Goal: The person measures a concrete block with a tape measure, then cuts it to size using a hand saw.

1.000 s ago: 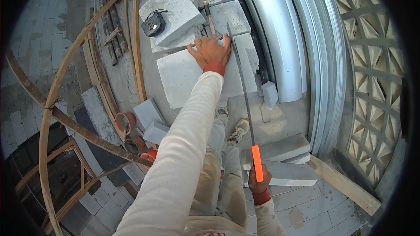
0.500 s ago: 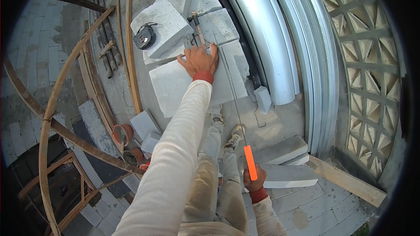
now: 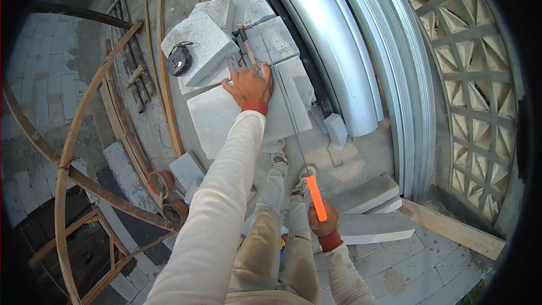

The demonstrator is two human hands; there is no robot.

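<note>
My left hand [image 3: 251, 86] lies with spread fingers on a pale grey masonry block [image 3: 217, 116], pressing on its top. In my right hand [image 3: 325, 219] is the orange handle of a handsaw [image 3: 316, 197], with the fingers wrapped around it. The saw's long thin blade runs forward along a line in the block, just right of my left hand. Beyond my left fingertips lies a hammer [image 3: 246, 45], its near end partly hidden. A black tape measure [image 3: 179, 59] rests on a thicker block [image 3: 203, 39] to the left.
Silver metal profiles [image 3: 333, 51] curve along the right, before a patterned block wall [image 3: 468, 79]. More cut blocks [image 3: 372, 227] and a timber plank [image 3: 451, 229] lie near my right hand. Wooden poles [image 3: 162, 68] and small pots [image 3: 161, 182] are at the left.
My right hand has pushed the saw forward, closer to the block. My left hand stays on the block, and the whole view has shifted slightly.
</note>
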